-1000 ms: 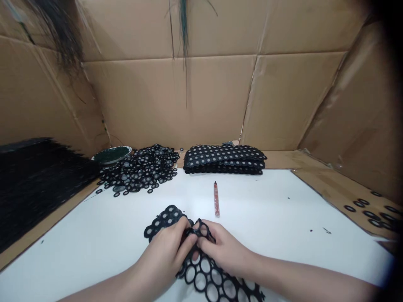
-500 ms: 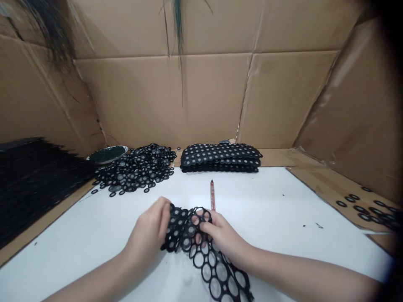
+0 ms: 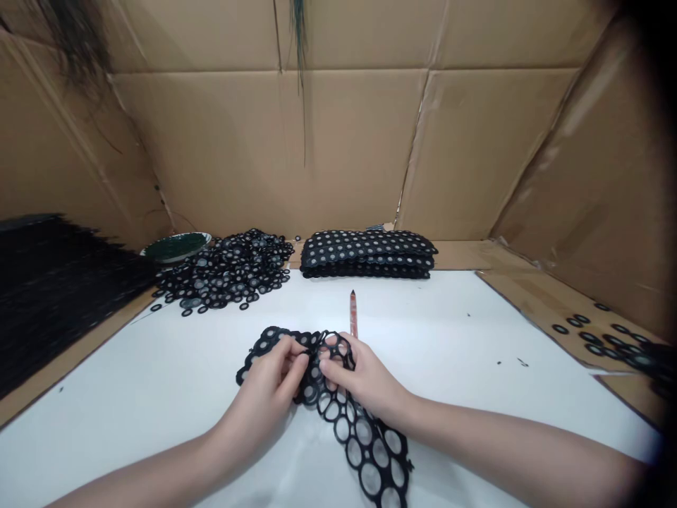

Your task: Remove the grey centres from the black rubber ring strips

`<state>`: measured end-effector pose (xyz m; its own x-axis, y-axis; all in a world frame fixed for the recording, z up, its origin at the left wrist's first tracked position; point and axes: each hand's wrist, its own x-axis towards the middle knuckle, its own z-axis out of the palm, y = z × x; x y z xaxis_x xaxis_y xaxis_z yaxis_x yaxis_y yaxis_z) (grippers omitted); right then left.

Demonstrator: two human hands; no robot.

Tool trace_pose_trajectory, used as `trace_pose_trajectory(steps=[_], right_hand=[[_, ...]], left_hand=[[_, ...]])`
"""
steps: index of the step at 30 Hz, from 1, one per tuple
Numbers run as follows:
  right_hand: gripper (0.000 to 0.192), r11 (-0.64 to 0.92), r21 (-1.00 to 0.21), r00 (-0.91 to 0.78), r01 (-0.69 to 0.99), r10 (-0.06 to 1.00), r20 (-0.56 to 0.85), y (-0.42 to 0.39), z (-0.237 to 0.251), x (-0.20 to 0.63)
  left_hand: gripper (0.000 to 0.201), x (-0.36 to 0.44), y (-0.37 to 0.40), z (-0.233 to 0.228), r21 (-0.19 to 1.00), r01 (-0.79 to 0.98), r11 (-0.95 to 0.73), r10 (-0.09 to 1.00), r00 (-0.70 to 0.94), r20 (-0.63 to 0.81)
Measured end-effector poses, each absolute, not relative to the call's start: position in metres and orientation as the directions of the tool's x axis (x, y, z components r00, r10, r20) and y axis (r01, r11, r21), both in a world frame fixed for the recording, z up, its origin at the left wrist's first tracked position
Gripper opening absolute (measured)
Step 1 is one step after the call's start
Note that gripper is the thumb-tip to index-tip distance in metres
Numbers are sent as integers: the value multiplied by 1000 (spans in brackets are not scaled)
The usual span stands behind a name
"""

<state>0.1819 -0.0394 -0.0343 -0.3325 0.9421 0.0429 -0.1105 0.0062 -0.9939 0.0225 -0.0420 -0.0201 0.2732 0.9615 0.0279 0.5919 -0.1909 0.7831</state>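
Note:
A black rubber sheet (image 3: 370,451) punched with round holes lies on the white table top (image 3: 476,395) in front of me. Its far end still carries small grey-centred discs. My left hand (image 3: 269,391) pinches the sheet's far left part. My right hand (image 3: 362,377) grips the sheet just to the right, fingers through the rings. Both hands meet near the middle of the sheet. A reddish pen (image 3: 352,315) lies just beyond my right hand.
A heap of loose black rings (image 3: 227,271) sits at the back left beside a green dish (image 3: 177,247). A stack of filled black sheets (image 3: 367,254) stands at the back centre. More rings (image 3: 608,339) lie on cardboard at right. Dark material (image 3: 47,282) fills the left. Cardboard walls surround.
The sheet was lifted and bunched between my hands half a second ago; now its far end lies spread flat again and both hands pinch it close together.

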Motion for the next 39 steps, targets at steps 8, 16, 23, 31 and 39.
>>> trace_pose_trajectory(steps=[8, 16, 23, 31, 39], right_hand=[[16, -18, -991, -347, -130, 937, 29, -40, -36, 181], [23, -39, -976, -332, -216, 943, 36, -42, -36, 180], [23, -54, -980, -301, -190, 954, 6, -41, -38, 180], [33, -85, -994, -443, -70, 896, -45, -38, -36, 181], [23, -25, -988, -494, -150, 868, 53, -38, -33, 177]], left_hand=[[22, 23, -42, -17, 710, 666, -230, 965, 248, 80], [19, 23, -48, -19, 677, 621, -395, 910, 365, 195], [19, 23, -48, -18, 697, 641, -320, 916, 396, 56], [22, 23, -39, -23, 839, 509, -191, 957, 288, 43], [22, 28, -41, -29, 956, 294, -27, 991, 133, -13]])
